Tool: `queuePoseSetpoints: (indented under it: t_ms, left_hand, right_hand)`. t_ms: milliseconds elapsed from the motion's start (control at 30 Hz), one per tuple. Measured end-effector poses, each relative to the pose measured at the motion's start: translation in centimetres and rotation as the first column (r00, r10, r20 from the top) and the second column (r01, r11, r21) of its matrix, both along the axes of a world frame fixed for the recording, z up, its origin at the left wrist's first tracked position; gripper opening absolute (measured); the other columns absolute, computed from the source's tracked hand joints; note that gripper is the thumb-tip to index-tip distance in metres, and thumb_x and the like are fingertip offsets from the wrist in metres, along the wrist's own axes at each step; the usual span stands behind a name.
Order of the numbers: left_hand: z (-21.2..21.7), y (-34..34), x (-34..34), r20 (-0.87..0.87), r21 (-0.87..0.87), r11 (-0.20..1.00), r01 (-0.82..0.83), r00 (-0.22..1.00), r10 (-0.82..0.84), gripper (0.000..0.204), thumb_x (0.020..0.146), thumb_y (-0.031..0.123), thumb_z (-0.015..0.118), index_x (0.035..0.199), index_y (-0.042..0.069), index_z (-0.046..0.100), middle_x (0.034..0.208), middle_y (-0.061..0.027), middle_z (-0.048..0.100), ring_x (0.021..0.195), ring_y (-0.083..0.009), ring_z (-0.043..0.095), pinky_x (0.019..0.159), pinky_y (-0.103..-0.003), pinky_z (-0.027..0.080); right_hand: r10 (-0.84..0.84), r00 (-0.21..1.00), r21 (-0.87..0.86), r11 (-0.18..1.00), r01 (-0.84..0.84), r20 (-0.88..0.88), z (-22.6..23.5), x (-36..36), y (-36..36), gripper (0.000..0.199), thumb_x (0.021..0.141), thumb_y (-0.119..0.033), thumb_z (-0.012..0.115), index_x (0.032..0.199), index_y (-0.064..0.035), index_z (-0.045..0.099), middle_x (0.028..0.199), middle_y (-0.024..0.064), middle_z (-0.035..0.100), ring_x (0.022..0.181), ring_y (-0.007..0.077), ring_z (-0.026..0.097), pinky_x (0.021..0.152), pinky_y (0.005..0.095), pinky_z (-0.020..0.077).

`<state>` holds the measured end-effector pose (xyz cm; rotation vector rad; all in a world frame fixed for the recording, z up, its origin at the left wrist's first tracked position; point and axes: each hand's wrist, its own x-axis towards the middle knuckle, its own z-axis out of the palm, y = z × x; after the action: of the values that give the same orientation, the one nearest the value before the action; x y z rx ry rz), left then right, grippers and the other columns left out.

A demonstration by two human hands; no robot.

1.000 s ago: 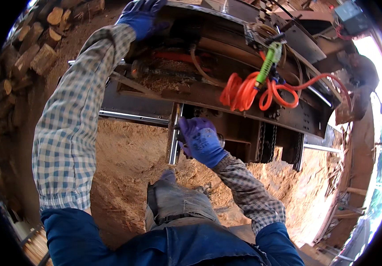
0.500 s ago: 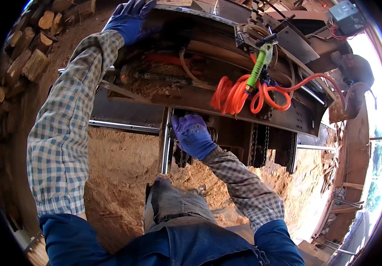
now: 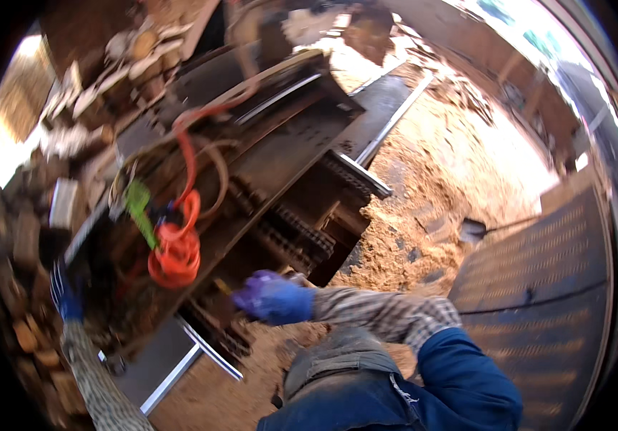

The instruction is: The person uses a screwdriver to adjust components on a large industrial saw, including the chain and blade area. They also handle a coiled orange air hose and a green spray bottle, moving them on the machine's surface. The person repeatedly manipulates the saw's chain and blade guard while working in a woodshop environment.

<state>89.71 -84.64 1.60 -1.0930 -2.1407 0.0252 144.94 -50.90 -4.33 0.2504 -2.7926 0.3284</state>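
My left hand (image 3: 66, 296), in a blue glove, reaches to the far left edge of a rusty steel machine (image 3: 280, 183). Its fingers look stretched along that edge, though blurred. My right hand (image 3: 273, 297), in a purple-blue glove, is closed low at the machine's near side, beside drive chains (image 3: 295, 233). A small yellow piece (image 3: 223, 286) shows just off its fingertips; what the fingers hold is hidden. Between the hands, a coiled orange air hose (image 3: 175, 255) with a bright green air gun (image 3: 139, 210) hangs on the machine.
Cut logs (image 3: 33, 334) are stacked along the left. Sawdust (image 3: 424, 208) covers the floor to the right, where a shovel (image 3: 473, 230) lies. A dark slotted metal panel (image 3: 531, 316) stands at the right. Bright metal rails (image 3: 363, 174) stick out of the machine's near side.
My view has swung right, so the machine now lies slantwise at left. My right hand has come away from the bright upright rail. My left hand stays at the machine's edge.
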Motion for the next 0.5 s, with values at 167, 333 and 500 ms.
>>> queuePoseSetpoints:
  t_ms: [167, 333, 500]
  left_hand:
    - [-1.6, 2.0, -4.4, 0.290, 0.052, 0.997, -0.057, 0.956, 0.039, 0.047, 0.110, 0.024, 0.053, 0.150, 0.000, 0.050, 0.150, -0.0221, 0.056, 0.141, -0.0380, 0.051, 0.117, -0.043, 0.043]
    - [-4.0, 8.0, -0.2, 0.659, 0.248, 0.961, -0.120, 0.748, -0.076, 0.048, 0.111, 0.025, 0.048, 0.151, -0.002, 0.047, 0.154, -0.0212, 0.052, 0.143, -0.0371, 0.048, 0.118, -0.042, 0.041]
    - [-2.0, 8.6, 6.5, 0.765, 0.185, 0.916, -0.357, 0.637, 0.094, 0.049, 0.111, 0.028, 0.048, 0.150, -0.002, 0.048, 0.152, -0.0204, 0.053, 0.140, -0.0353, 0.050, 0.116, -0.041, 0.043]
  right_hand:
    - [-0.671, 0.698, 0.437, 0.721, 0.538, 0.248, 1.9, 14.2, 19.9, 0.046, 0.092, -0.039, 0.064, 0.127, -0.0088, 0.061, 0.093, 0.0039, 0.066, 0.083, 0.0213, 0.063, 0.067, 0.0380, 0.0500]
    - [-0.603, 0.796, 0.451, 0.696, 0.558, -0.054, -1.7, 20.5, 38.7, 0.049, 0.087, -0.040, 0.066, 0.116, -0.0019, 0.058, 0.088, 0.0083, 0.064, 0.083, 0.0259, 0.063, 0.073, 0.0438, 0.0509]
    - [-0.467, 0.882, 0.359, 0.835, 0.416, 0.062, -5.0, 15.7, 46.7, 0.042, 0.084, -0.036, 0.068, 0.113, -0.0051, 0.060, 0.090, 0.0057, 0.065, 0.088, 0.0265, 0.065, 0.075, 0.0431, 0.0505]
